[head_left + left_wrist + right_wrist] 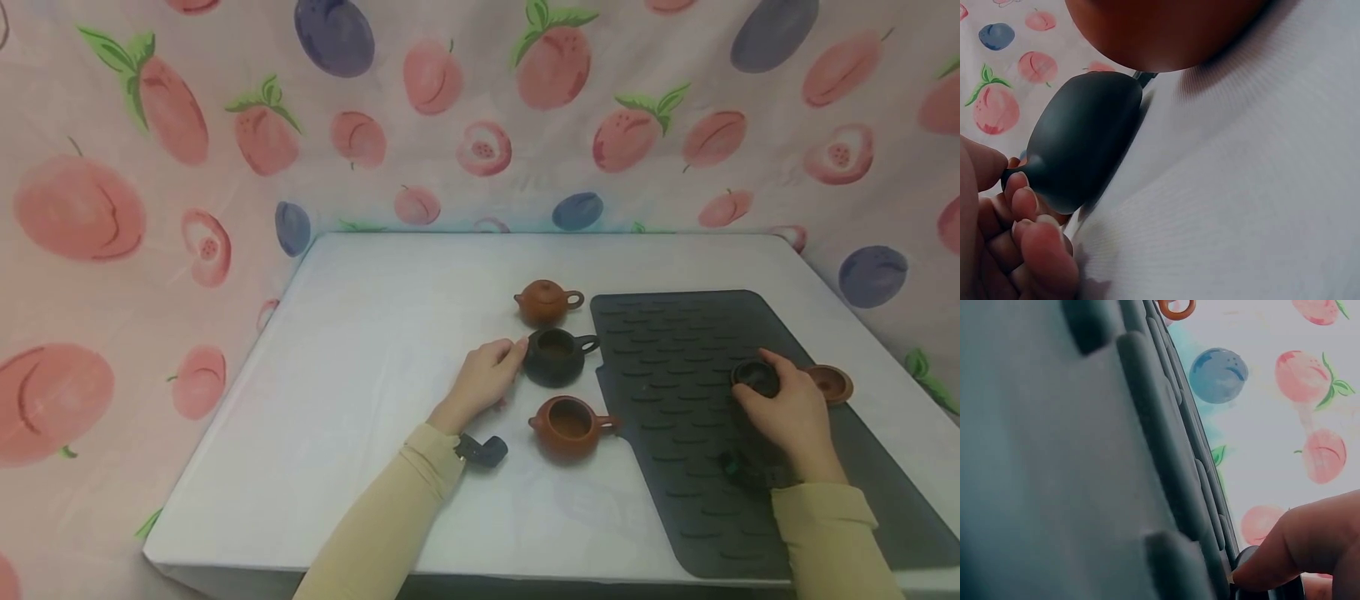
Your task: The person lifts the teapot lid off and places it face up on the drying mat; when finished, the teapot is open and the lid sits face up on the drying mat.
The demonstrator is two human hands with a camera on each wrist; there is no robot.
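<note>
On the white table [360,333], my left hand [513,355] pinches the spout of an open black teapot [557,357]. The left wrist view shows the thumb and fingers [1025,203] closed round that spout, with the black teapot's belly [1085,144] on the cloth. A lidded brown teapot [547,301] stands behind it and an open brown teapot [570,427] in front. On the dark ribbed mat [675,350], my right hand [772,385] grips a small black lid [752,376]. In the right wrist view one fingertip [1297,544] presses on the lid's edge [1249,557].
A brown lid [829,383] lies on the mat just right of my right hand. The mat covers the table's right half and reaches the front edge. Fruit-print cloth [480,125] hangs behind and at both sides. A small black camera [482,450] is strapped at each wrist.
</note>
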